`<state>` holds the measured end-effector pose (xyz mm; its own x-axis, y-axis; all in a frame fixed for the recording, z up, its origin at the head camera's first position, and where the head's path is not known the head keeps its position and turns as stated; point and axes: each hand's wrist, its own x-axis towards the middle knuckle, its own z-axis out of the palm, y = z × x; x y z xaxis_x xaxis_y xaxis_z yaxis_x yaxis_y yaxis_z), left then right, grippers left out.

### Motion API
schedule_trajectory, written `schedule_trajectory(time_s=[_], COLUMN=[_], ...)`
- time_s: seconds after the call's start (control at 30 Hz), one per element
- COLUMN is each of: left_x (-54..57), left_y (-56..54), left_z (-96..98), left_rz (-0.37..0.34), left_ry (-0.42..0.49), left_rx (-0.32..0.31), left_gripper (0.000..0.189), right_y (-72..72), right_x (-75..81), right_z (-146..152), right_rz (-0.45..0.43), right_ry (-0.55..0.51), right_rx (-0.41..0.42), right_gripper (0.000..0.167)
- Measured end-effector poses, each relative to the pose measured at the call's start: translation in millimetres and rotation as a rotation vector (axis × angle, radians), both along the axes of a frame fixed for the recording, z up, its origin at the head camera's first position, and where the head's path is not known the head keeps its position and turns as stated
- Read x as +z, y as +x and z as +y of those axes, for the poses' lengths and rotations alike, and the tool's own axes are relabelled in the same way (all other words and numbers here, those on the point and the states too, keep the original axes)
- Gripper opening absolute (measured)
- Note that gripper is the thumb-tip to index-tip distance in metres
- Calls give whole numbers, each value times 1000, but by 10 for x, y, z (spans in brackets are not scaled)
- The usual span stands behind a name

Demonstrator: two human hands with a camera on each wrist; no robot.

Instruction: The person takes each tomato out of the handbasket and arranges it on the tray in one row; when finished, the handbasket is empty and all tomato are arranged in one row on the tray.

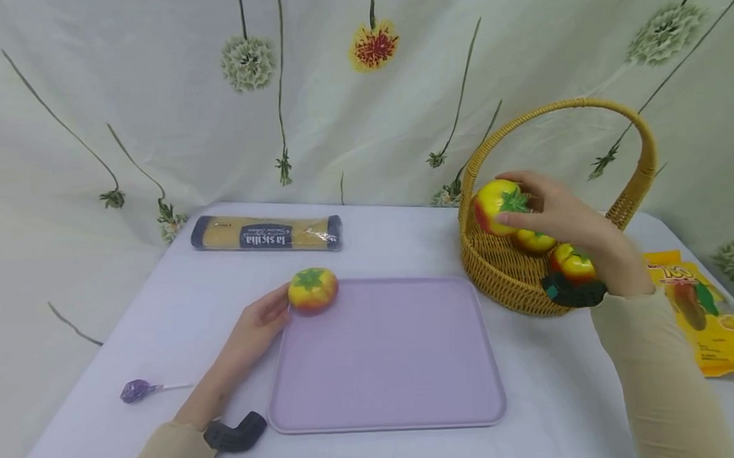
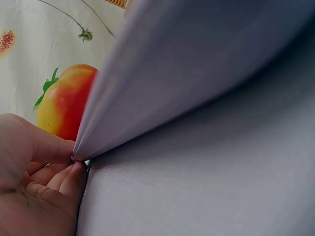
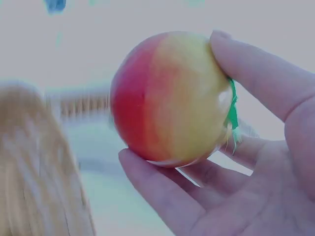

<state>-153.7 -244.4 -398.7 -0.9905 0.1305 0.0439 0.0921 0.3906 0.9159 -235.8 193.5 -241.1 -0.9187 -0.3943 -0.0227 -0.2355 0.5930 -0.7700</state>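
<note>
In the head view, a purple tray (image 1: 385,358) lies on the white table. My left hand (image 1: 263,322) pinches the tray's left rim between thumb and fingers, as the left wrist view shows. Close by those fingers, a yellow-and-red artificial tomato (image 1: 312,290) with a green leafy top sits at the tray's far left corner. My right hand (image 1: 557,207) grips another artificial tomato (image 3: 172,98) around its sides, above the wicker basket (image 1: 504,281). Inside the basket are two more tomatoes, one (image 1: 533,241) partly covered by the hand, the other (image 1: 571,264) beside the wrist.
The basket's tall handle (image 1: 577,104) arches over my right hand. A pack of pasta (image 1: 265,233) lies at the back left, and a purple lollipop (image 1: 137,390) at the left. To the right of the basket is a yellow snack bag (image 1: 715,323), partly behind the right sleeve.
</note>
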Motion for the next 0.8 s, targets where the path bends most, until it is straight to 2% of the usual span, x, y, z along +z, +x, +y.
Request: schedule_trajectory(time_s=[0.1, 0.2, 0.3, 0.43, 0.53, 0.8], left_x=[4, -1, -11, -10, -3, -10], left_y=[-2, -5, -7, -5, -4, -12], left_z=[1, 2, 4, 8, 12, 9], left_rz=[2, -2, -3, 9, 13, 8], left_ry=[-7, -18, -26, -35, -32, -39], left_rx=[12, 18, 15, 14, 13, 16], left_gripper=[51, 51, 51, 51, 51, 51], right_y=[110, 149, 148, 126, 118, 111], right_x=[-94, -269, -478, -724, -849, -1026], right_z=[-278, -604, -927, -1267, -1449, -1701], right_rz=[45, 29, -1, -27, -36, 30], right_ry=[-39, -50, -40, -38, -51, 3], right_rx=[90, 185, 239, 265, 275, 291], right_gripper=[67, 68, 70, 71, 71, 69])
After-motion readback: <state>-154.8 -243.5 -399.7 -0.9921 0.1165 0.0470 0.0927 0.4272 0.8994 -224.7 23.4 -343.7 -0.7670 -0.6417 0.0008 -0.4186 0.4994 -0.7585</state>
